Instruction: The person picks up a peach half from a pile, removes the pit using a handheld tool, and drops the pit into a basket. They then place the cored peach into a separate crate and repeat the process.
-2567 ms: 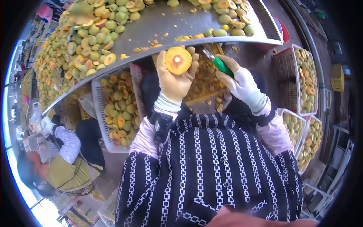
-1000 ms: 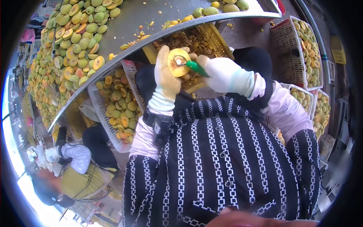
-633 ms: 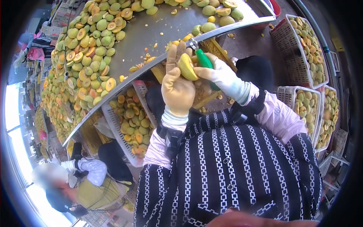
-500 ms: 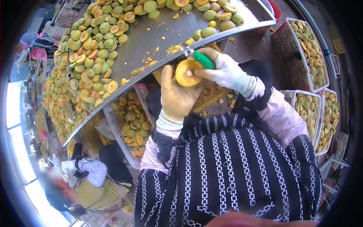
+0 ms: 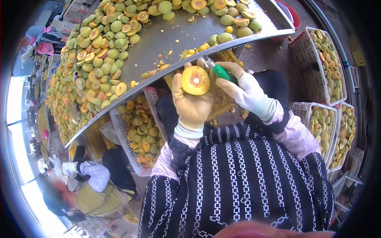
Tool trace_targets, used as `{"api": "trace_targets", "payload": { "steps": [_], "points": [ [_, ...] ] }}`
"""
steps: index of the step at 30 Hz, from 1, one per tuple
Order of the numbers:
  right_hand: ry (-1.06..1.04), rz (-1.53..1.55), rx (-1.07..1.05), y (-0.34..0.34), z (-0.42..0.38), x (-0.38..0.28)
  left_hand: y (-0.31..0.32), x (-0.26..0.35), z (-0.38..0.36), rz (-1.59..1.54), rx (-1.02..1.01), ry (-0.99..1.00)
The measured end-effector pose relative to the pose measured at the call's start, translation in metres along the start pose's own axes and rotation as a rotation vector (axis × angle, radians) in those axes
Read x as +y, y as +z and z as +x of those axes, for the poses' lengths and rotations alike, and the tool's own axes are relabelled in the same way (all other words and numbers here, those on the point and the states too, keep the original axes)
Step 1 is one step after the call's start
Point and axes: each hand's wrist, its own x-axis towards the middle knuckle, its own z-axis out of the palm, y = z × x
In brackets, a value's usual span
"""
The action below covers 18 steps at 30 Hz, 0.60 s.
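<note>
My left hand [image 5: 193, 104], in a stained pale glove, cups a halved yellow peach [image 5: 203, 84] with its cut face up. A small whitish spot shows at the middle of that face. In my right hand [image 5: 248, 92], also gloved, is a pitting tool [image 5: 225, 74] with a green handle and a short shiny metal head. The fingers wrap round the handle. The metal head points up and left, just beside the peach half and apart from its cut face. Both hands are just below the metal table's edge [image 5: 174, 68], above my lap.
Halved peaches [image 5: 95, 59] are heaped on the metal table, with scraps near its edge. Crates of peaches stand below left [image 5: 145, 171] and at right [image 5: 307, 55]. A yellow crate [image 5: 222, 109] with scraps lies beneath my hands. Another person [image 5: 99, 194] sits at lower left.
The pitting tool has moved from the peach half's far edge to its right, away from the fruit. My left hand has turned the cut face more toward me; a whitish centre shows.
</note>
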Motion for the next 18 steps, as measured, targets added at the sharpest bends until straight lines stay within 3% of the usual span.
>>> {"api": "trace_targets", "payload": {
  "steps": [5,8,18],
  "points": [
    [-0.223,-0.373,0.007,0.003,-0.01,-0.012,0.005,0.0,-0.004,0.136,-0.085,0.099],
    [-0.206,-0.499,-0.034,0.004,-0.011,-0.022,0.009,-0.004,-0.007,0.357,-0.138,0.158],
    [-0.193,-0.788,-0.11,0.017,-0.013,-0.026,0.007,-0.011,-0.011,0.454,-0.046,0.287]
  ]
}}
